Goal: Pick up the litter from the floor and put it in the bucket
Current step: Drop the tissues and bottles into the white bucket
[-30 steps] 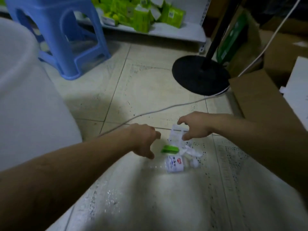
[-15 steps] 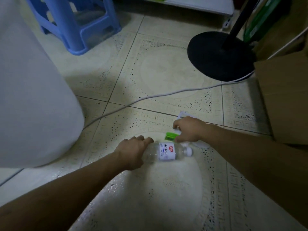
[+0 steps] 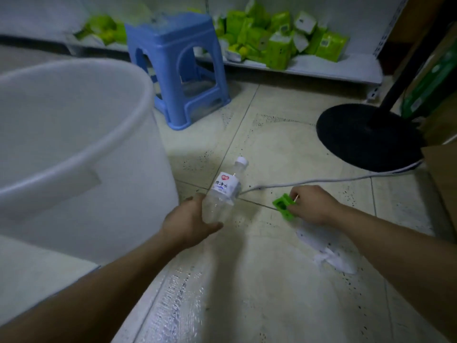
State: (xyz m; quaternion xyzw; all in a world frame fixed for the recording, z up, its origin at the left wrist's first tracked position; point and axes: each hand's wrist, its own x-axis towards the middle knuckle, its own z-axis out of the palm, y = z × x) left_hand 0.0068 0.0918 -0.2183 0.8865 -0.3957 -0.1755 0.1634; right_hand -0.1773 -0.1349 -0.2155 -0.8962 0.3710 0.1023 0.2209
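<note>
White bucket [image 3: 138,78] at left; left hand [image 3: 190,219] curls round the base of the empty water bottle [image 3: 223,191] beside its wall, likely light, slick, crushable, so grip gently; right hand [image 3: 311,204] pinches a stiff green plastic piece [image 3: 283,206].

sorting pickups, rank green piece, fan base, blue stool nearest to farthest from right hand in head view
1. green piece, pinched in the right hand
2. fan base, on the floor ahead, to the right
3. blue stool, far ahead, to the left
</note>
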